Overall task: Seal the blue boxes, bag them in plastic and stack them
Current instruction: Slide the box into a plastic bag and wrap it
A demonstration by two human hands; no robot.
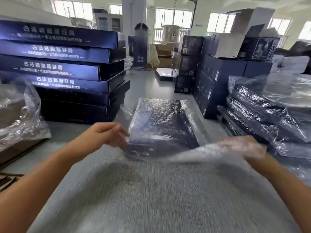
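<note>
A: Which step is this?

B: Bagging, I'd say. A blue box [161, 125] lies flat at the middle of the grey worktop [148, 199], already most of the way inside a clear plastic bag [168, 115]. Only its near end shows at the bag's mouth.

A: And the hands?

B: The left hand [109, 135] is at the box's near-left corner, fingers [122, 139] curled and pinching the film there. The right hand [244, 148] is off to the near right, under or inside the loose flap of the bag; it looks closed on the plastic, but blur and the film over it keep me from being sure.

A: What next?

B: Probably drawing the mouth over the near end and folding the flap, then lifting it to the pile of bagged boxes [269, 118] at the worktop's right edge. The film is slippery, so both hands should stay on it.

A: The stack at the left?

B: Those unbagged boxes [64, 64] await their turn.
</note>
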